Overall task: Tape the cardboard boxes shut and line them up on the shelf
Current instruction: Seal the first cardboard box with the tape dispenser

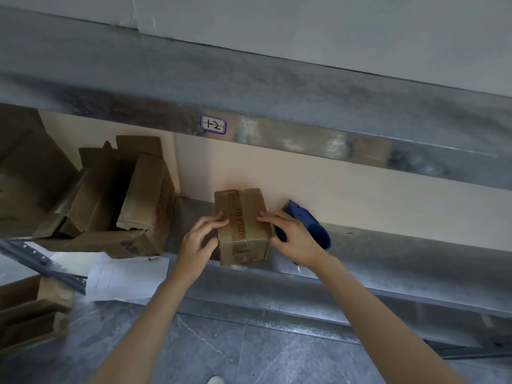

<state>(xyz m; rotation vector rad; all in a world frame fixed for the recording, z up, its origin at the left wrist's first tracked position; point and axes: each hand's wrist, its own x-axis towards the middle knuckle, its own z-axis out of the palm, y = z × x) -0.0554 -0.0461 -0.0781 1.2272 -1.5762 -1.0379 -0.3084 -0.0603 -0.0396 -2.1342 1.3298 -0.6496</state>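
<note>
A small brown cardboard box (241,225) with a strip of clear tape along its top stands on the metal shelf (388,261). My left hand (200,239) grips its left side, fingers on the top and thumb on the side. My right hand (291,236) grips its right side the same way. A blue tape dispenser (310,223) lies on the shelf just right of the box, partly hidden behind my right hand.
Several open, crumpled cardboard boxes (119,200) are piled on the shelf to the left. A white paper sheet (124,275) hangs over the shelf edge. More cardboard (30,314) sits at lower left. An upper shelf beam with a label (213,124) runs overhead.
</note>
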